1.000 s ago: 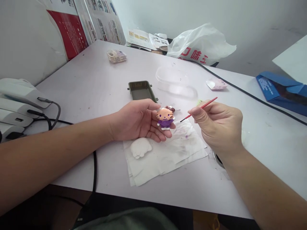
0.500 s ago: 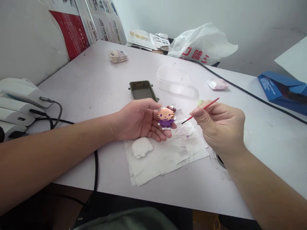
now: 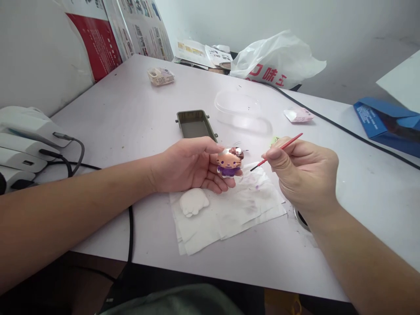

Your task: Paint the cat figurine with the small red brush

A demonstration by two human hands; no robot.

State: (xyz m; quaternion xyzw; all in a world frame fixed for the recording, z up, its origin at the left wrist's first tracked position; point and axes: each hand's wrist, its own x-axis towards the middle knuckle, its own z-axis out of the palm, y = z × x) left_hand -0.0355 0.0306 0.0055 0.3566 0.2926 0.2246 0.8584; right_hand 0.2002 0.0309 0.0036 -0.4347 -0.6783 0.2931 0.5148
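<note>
A: Quick pass. Left hand [image 3: 190, 167]: holding what?
B: Holding figurine [image 3: 229, 162]. Propped upright on the fingertips, thumb at its upper left edge, other fingers loosely spread beneath.
A: Colours?
B: Orange on face, purple on eyes and body, white on feet, red-brown and white at upper right.
A: Right hand [image 3: 303, 173]?
B: Pinching brush [image 3: 290, 141] between thumb and fingers. Red handle, dark tip, slanting down toward near left. Tip just right of figurine, small gap between.
A: Underneath?
B: Tissue [image 3: 210, 234] on table [image 3: 157, 232], layered, smudged purple and grey toward the right. On its left part, white piece [image 3: 194, 202], lying flat.
A: Past left hand?
B: Green tray [image 3: 197, 127], near end hidden by the hand. To its right, clear lid [image 3: 244, 122].
A: Farther out?
B: Packet [image 3: 160, 77] far left, pink packet [image 3: 298, 115] far right. White bag [image 3: 278, 54] with red lettering at far edge, booklet [image 3: 191, 54] left of it. Blue box [image 3: 370, 120] at right.
A: Left side?
B: Chargers [image 3: 26, 148], plugged-in leads. Black cable [image 3: 131, 234] over near table edge.
A: By right wrist?
B: Dark round rim [image 3: 301, 220], mostly hidden. Can't tell what.
</note>
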